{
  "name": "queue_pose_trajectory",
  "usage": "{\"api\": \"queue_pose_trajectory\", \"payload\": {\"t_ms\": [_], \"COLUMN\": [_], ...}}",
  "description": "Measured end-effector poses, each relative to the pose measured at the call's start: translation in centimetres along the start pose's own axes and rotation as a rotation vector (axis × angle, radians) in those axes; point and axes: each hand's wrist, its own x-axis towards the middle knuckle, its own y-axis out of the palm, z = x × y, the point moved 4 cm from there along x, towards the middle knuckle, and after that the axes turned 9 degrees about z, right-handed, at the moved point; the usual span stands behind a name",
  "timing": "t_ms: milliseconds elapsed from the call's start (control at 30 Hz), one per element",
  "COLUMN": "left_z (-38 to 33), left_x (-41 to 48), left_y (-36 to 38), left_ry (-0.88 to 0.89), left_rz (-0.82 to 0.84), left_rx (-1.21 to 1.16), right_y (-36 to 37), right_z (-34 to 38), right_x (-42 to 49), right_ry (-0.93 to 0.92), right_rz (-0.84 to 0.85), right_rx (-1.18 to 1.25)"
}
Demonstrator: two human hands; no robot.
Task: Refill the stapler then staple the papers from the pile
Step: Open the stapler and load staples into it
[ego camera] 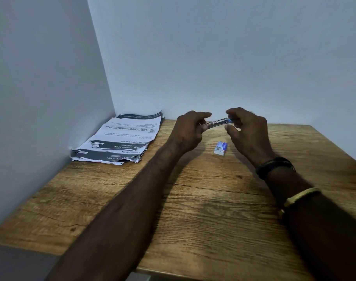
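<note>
Evidently the refill is underway, judging from the head view: the left hand (pixel 188 131) grips one end of the stapler (pixel 217 122) above the table (pixel 193 209), and the right hand (pixel 247 130) pinches its other, blue end. Whether staples are loaded cannot be told. A small staple box (pixel 220 148) lies just beneath; its contents are hidden. The papers (pixel 122 138) sit unstapled in the corner.

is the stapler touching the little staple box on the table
Apart. The head view shows the stapler held up between the left hand and the right hand, with bare wood showing between it and the staple box lying on the table.
</note>
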Motion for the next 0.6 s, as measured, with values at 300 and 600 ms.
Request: {"api": "queue_pose_trajectory", "payload": {"t_ms": [300,600], "left_z": [2.1,1.8], "left_x": [0.1,-0.5], "left_y": [-0.5,0.5], "left_ry": [-0.447,-0.661], "left_rz": [0.017,-0.038], "left_rx": [-0.902,-1.461], "right_y": [1.9,3.3], "right_z": [1.3,3.4], "right_x": [-0.6,-1.1], "right_ry": [-0.058,-0.276], "right_rz": [0.184,0.365], "right_rx": [0.108,0.174]}}
